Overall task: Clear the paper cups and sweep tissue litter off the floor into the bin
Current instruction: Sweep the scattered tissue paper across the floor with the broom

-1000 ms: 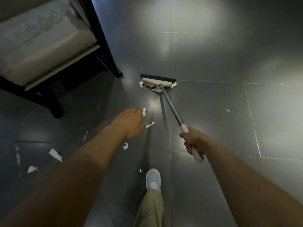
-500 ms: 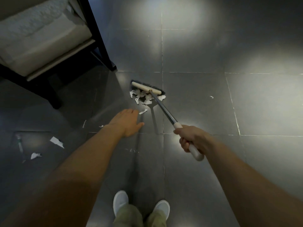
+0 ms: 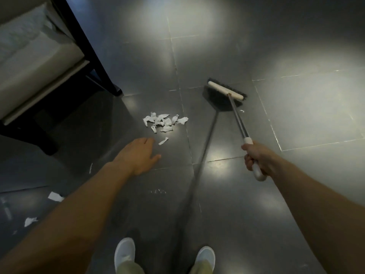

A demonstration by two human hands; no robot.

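Two stray tissue scraps [image 3: 55, 196] lie behind the left hand [image 3: 138, 157], which hovers spread and empty; a hasty sweep could miss them. The right hand [image 3: 256, 159] grips the broom [image 3: 240, 123] handle. A hard stroke might scatter the tissue pile [image 3: 165, 121], which lies just ahead of the left hand and to the left of the broom head [image 3: 225, 90], itself well beyond the right hand.

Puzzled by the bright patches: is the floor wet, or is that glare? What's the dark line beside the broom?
Head view: probably glare, lamps mirrored in the glossy floor; the dark line is the shadow of the broom; tile joints bow from the wide-angle lens.
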